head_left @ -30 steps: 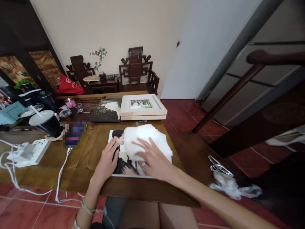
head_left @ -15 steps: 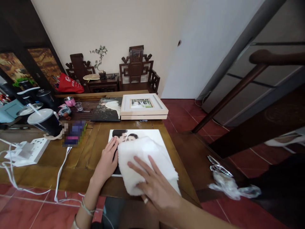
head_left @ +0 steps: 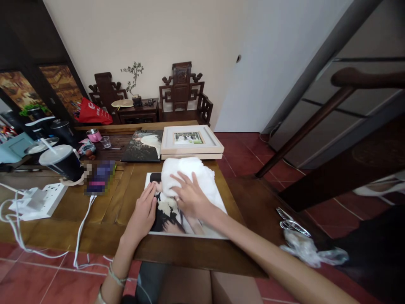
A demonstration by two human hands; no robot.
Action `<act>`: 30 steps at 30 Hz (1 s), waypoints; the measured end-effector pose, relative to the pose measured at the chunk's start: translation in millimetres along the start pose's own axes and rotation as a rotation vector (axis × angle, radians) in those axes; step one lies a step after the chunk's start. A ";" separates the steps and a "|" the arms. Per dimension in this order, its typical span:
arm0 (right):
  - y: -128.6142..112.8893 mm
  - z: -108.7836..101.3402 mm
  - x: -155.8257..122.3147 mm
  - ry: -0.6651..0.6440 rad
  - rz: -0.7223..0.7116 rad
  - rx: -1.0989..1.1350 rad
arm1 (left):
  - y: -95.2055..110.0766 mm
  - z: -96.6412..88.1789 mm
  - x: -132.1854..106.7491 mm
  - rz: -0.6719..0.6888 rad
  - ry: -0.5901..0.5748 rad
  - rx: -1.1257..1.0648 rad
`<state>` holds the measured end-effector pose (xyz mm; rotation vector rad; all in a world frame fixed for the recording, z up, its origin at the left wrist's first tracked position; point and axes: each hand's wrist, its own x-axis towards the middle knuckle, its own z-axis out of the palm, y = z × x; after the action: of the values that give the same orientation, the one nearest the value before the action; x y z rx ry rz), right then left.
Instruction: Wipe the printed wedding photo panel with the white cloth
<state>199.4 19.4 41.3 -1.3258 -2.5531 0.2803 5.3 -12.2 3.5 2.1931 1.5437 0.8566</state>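
A large frameless photo print of a couple lies flat on the wooden table in front of me. My left hand rests flat on the print's left edge, fingers stretched out. My right hand presses a fluffy white cloth onto the far part of the print, fingers spread over it. The cloth covers the print's upper half.
Beyond the print lie a white-framed photo on another frame and a dark photo print. A lidded black cup with straw, a power strip with cables and a blurred object stand at left. Scissors and plastic wrap lie at right.
My right hand dragged the cloth from the print's middle toward me to its near edge, then pushed it away to the far end. My left hand stayed on the left edge.
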 end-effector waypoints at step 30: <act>-39.9 0.7 -84.3 -0.094 -0.398 0.212 | 11.5 -14.9 -4.3 0.020 0.099 -0.162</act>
<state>215.1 -72.5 40.8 -0.7262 -2.6996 0.5240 3.3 -21.5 20.3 2.0823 1.4430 1.0725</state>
